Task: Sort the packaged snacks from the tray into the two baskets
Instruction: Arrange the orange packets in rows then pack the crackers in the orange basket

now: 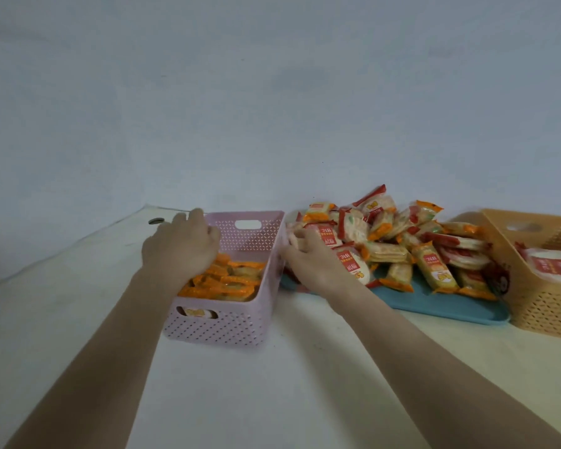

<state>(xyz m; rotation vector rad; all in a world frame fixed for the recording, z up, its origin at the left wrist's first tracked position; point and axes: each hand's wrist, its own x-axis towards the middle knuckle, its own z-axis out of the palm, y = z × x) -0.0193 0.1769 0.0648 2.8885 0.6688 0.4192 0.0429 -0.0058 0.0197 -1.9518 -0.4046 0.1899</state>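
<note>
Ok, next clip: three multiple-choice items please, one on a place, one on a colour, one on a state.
1. The blue tray lies: A between the two baskets; B left of both; C inside one.
2. The wrappers in the pink basket are: A green; B orange; C black.
3. The right hand: A lies flat; B grips a snack packet on the tray; C holds a basket.
Key: 1 A, baskets flank it; 2 B, orange packets show; 3 B, its fingers curl round one.
</note>
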